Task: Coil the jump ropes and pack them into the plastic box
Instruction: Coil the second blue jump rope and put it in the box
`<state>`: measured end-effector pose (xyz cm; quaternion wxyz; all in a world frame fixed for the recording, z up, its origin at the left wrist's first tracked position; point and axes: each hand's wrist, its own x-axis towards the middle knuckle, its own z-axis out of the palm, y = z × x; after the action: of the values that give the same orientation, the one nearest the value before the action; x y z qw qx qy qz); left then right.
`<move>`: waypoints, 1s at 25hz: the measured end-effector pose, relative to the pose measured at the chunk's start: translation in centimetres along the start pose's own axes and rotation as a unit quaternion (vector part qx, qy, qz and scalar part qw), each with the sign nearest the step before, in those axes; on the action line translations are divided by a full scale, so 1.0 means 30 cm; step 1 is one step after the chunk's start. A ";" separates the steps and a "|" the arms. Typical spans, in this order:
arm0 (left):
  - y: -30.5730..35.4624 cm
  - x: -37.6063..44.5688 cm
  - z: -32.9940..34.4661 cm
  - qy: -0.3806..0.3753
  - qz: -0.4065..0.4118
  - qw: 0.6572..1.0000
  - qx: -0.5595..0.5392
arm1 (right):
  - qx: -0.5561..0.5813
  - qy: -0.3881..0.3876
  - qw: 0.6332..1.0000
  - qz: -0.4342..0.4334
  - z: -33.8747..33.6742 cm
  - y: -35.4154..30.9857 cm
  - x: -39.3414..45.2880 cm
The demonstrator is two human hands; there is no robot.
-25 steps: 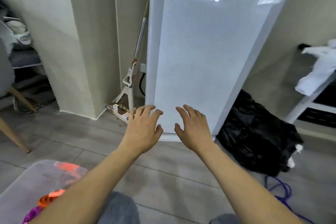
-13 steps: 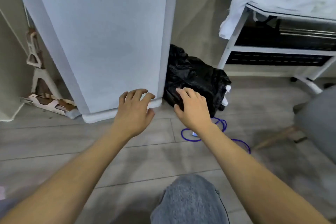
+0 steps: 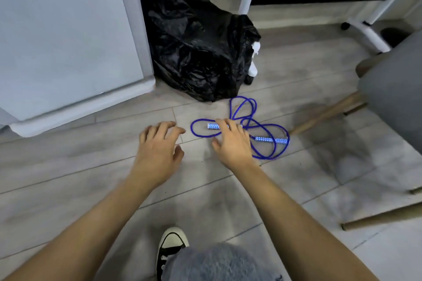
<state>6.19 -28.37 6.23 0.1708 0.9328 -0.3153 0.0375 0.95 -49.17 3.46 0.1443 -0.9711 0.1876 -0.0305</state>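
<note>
The blue jump rope (image 3: pixel 249 128) is lying in loose loops on the floor (image 3: pixel 91 178), just in front of a black plastic bag (image 3: pixel 196 52). The right hand (image 3: pixel 233 143) is hovering over one patterned handle (image 3: pixel 213 126) with fingers spread, gripping nothing, and the left hand (image 3: pixel 159 148) is waiting open beside it. This seems to be the pick-up step; next the fingers need closing round that handle before coiling.

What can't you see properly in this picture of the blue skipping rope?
- Head view: the right hand covers the middle of one handle, so whether it is touching is unclear.
- The plastic box is out of frame.
- The black plastic bag hides its contents.
- The grey chair is cut off by the right edge.
</note>
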 end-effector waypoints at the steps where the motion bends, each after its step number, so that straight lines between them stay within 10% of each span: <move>1: 0.005 0.007 0.057 -0.010 0.005 1.000 -0.003 | 0.000 -0.009 1.000 0.019 0.046 0.042 0.011; 17: -0.055 0.159 0.472 -0.094 0.045 0.994 0.033 | -0.039 -0.215 0.957 0.193 0.541 0.532 0.439; 25: -0.185 0.076 0.443 -0.139 -0.011 0.988 0.060 | 0.032 -0.150 0.987 0.040 0.769 0.256 0.249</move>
<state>10.85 -30.11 -7.48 0.0692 0.9408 -0.3231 -0.0757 7.77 -52.58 -20.80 0.2025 -0.9513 0.2019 0.1151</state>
